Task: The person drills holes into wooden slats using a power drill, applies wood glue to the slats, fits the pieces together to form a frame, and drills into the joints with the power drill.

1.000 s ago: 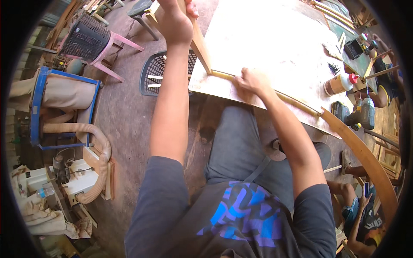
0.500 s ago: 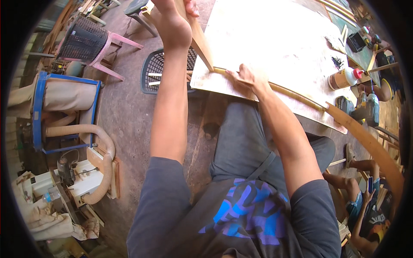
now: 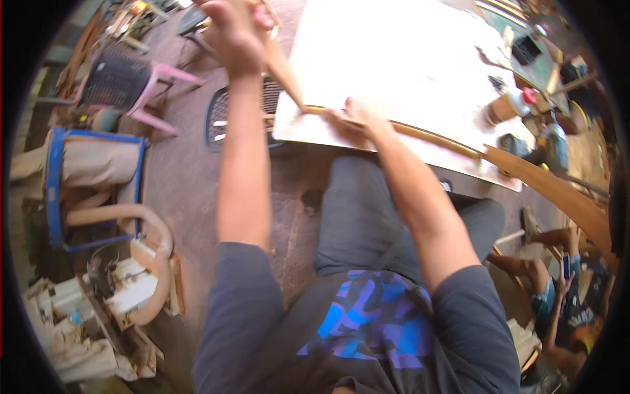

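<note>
A wooden frame lies along the near edge of the white tabletop (image 3: 420, 59). It has a slim rail (image 3: 433, 138), an upright wooden piece (image 3: 283, 73) at its left end and a long curved wooden piece (image 3: 558, 187) at its right end. Raised at the top left, my left hand (image 3: 237, 43) is wrapped round the upper part of the upright piece, its fingers partly hidden and blurred. My right hand (image 3: 359, 121) grips the rail near its left joint, with the fingers closed against the wood.
Right on the tabletop stand a glue bottle (image 3: 508, 107) with a red cap and a power drill (image 3: 554, 148). A dark plastic basket (image 3: 216, 118) sits below the left corner. Further left are a pink chair (image 3: 157, 98) and a hose (image 3: 161, 243). Someone holding a phone (image 3: 566, 266) sits at lower right.
The view has shifted slightly, so the table and frame appear further left and blurred. Both hands keep their hold on the wooden frame.
</note>
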A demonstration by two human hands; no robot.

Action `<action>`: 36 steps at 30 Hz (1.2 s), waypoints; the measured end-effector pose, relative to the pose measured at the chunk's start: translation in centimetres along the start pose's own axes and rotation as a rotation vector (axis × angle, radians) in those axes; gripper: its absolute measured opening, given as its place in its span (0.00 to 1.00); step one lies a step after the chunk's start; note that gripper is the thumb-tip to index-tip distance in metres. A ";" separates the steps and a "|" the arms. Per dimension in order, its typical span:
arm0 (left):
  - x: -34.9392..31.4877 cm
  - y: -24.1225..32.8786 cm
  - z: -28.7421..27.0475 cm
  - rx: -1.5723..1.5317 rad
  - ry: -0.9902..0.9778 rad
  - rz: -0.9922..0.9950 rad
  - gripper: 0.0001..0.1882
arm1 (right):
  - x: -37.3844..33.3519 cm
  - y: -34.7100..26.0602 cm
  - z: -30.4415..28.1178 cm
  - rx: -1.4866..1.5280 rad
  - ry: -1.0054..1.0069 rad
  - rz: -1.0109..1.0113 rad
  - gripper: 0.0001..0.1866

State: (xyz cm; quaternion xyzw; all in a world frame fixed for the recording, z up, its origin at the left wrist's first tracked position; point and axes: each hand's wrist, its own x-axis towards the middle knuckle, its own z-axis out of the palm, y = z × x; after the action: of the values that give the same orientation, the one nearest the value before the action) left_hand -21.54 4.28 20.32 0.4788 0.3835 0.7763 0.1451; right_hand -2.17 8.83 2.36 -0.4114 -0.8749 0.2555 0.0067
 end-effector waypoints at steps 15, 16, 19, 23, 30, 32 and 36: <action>1.7 -0.4 0.1 0.149 0.060 -0.123 0.48 | -30.5 11.7 -20.2 0.542 1.763 -0.382 0.38; 2.0 -0.6 -0.8 0.135 0.061 -0.136 0.47 | -29.7 12.8 -21.9 0.619 1.632 -0.479 0.43; 1.7 -0.5 -0.2 0.228 0.106 -0.107 0.46 | -27.7 11.2 -27.4 0.798 1.218 -0.554 0.53; -3.8 1.2 9.3 0.737 0.646 0.474 0.29 | -26.8 15.7 -28.0 1.043 0.989 -0.537 0.51; -20.6 -12.0 25.3 0.730 -1.056 -0.451 0.32 | -26.1 12.9 -28.9 1.137 1.000 -0.567 0.52; -21.4 -15.6 26.3 0.777 -1.096 -0.275 0.27 | -26.0 11.8 -29.0 1.174 1.052 -0.494 0.52; -21.5 -19.2 27.7 0.769 -1.325 -0.622 0.26 | -25.5 12.9 -29.3 1.228 0.982 -0.532 0.48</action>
State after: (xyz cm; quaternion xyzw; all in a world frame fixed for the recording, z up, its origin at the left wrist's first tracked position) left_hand 10.11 16.95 -0.50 0.7254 0.5725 0.0722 0.3752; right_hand 30.49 10.14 27.03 -0.1788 -0.5455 0.4688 0.6713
